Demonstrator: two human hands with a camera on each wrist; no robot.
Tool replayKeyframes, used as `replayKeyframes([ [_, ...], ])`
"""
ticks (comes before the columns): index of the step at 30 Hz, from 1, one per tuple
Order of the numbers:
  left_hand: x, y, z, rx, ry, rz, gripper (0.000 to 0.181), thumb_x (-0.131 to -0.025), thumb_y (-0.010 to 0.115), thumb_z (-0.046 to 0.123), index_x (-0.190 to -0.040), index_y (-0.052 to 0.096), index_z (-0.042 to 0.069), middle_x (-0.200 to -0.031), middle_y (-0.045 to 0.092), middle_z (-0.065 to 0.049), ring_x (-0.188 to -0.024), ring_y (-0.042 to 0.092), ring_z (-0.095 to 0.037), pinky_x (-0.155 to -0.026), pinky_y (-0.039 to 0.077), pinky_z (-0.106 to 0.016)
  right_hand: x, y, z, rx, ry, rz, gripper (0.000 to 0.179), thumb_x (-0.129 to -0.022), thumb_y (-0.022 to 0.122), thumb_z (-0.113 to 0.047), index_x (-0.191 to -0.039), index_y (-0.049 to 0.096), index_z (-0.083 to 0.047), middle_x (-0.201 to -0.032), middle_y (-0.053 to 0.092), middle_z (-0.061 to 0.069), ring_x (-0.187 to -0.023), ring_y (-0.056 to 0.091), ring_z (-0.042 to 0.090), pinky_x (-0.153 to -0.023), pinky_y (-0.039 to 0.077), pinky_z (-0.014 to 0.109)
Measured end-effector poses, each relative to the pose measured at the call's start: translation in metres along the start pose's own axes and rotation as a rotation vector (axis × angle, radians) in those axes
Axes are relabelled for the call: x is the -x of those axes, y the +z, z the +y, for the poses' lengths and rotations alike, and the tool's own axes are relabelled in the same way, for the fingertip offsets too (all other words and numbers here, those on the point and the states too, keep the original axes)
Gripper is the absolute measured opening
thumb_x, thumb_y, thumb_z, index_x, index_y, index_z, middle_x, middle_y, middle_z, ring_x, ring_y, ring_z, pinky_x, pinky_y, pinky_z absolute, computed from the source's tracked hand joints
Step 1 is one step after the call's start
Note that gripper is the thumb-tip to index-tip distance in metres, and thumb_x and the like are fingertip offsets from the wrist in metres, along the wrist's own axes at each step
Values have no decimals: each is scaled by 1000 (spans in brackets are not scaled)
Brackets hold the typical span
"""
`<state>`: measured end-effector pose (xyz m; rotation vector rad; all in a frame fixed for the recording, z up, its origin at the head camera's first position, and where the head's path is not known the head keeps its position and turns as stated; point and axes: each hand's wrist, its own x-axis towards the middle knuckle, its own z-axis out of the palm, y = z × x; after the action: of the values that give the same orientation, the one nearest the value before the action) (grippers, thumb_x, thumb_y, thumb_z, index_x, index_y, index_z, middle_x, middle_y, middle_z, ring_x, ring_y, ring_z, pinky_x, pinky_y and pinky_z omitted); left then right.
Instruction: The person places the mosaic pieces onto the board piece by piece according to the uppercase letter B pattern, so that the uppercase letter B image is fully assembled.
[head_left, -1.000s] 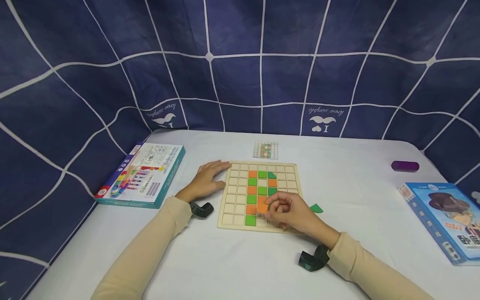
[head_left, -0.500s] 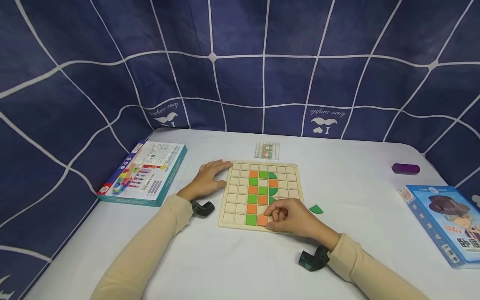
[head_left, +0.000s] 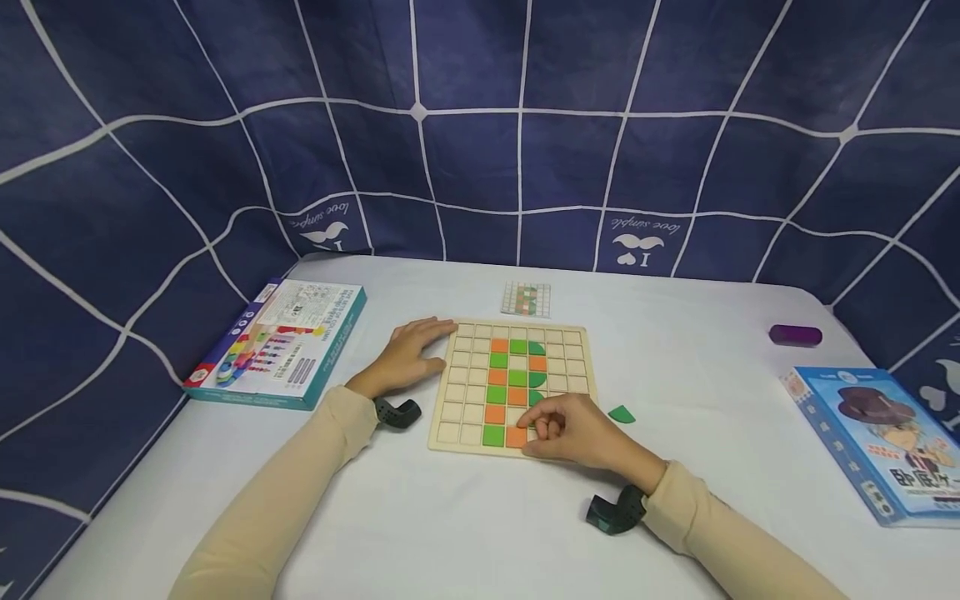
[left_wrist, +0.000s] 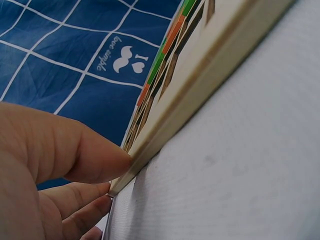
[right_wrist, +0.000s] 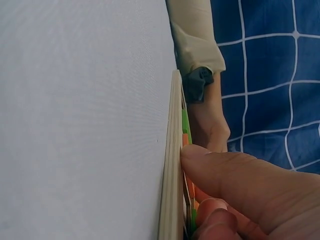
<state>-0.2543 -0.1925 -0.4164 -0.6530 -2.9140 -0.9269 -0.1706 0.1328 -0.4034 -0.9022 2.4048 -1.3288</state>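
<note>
A wooden grid board (head_left: pixel 450 412) lies on the white table, with orange and green square tiles and dark green rounded pieces in its middle columns. My left hand (head_left: pixel 405 357) rests at the board's left edge, fingers stretched out; in the left wrist view the thumb (left_wrist: pixel 100 159) touches the rim. At the near edge my right hand (head_left: pixel 581 432) holds thumb and forefinger on an orange square tile (head_left: pixel 515 437), which sits in a front-row cell. The right wrist view has the thumb (right_wrist: pixel 215 165) against it. Curled fingers hide some cells to the right.
Just right of the board lies a loose green quarter-round piece (head_left: pixel 622 414). A small pattern card (head_left: pixel 526 299) lies behind it. A toy box (head_left: pixel 277 342) is at left, a blue box (head_left: pixel 877 442) at right, with a purple case (head_left: pixel 796 335) beyond.
The right hand has lowered the orange tile from above the board into the front-row cell beside the green one. Its fingers remain at the tile. The left hand has stayed put.
</note>
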Motion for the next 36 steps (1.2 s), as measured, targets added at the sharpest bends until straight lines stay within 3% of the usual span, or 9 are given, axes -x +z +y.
replayKeyframes([
  [6, 0, -2, 2, 4, -1, -4, 69, -92, 65, 17, -158, 53, 2, -166, 48, -17, -160, 32, -40, -129, 17, -62, -1, -2, 1, -17, -3, -10, 20, -87, 88, -4, -105, 81, 0, -75, 61, -8, -62, 50, 3, -57, 43, 18],
  [14, 0, -4, 2, 2, -12, -13, 71, -91, 65, 18, -159, 52, 3, -167, 47, -16, -160, 31, -40, -129, 15, -61, 0, -16, -2, -200, 49, -77, 22, -94, 79, 0, -113, 76, 9, -78, 61, -1, -62, 48, 5, -55, 42, 17],
  [18, -1, -4, 2, 5, -15, -14, 71, -91, 65, 18, -159, 52, 3, -167, 47, -17, -160, 31, -40, -130, 15, -61, 5, -31, -1, -233, 63, -76, 21, -98, 74, 1, -116, 74, 12, -81, 60, 2, -60, 51, 7, -53, 47, 19],
  [28, -3, -7, 1, 1, -24, -16, 70, -92, 66, 17, -159, 52, 3, -168, 47, -16, -161, 30, -39, -130, 14, -60, 25, -68, 21, -198, 54, 13, 20, -101, 68, 2, -118, 72, 12, -88, 68, 8, -61, 57, 10, -54, 49, 23],
  [36, -3, -7, 2, 4, -20, -32, 71, -92, 65, 18, -160, 50, 2, -169, 45, -17, -161, 29, -40, -131, 13, -59, 48, -98, 36, -111, 168, 97, 24, -103, 69, -5, -122, 72, 10, -86, 69, 1, -61, 56, 11, -52, 47, 24],
])
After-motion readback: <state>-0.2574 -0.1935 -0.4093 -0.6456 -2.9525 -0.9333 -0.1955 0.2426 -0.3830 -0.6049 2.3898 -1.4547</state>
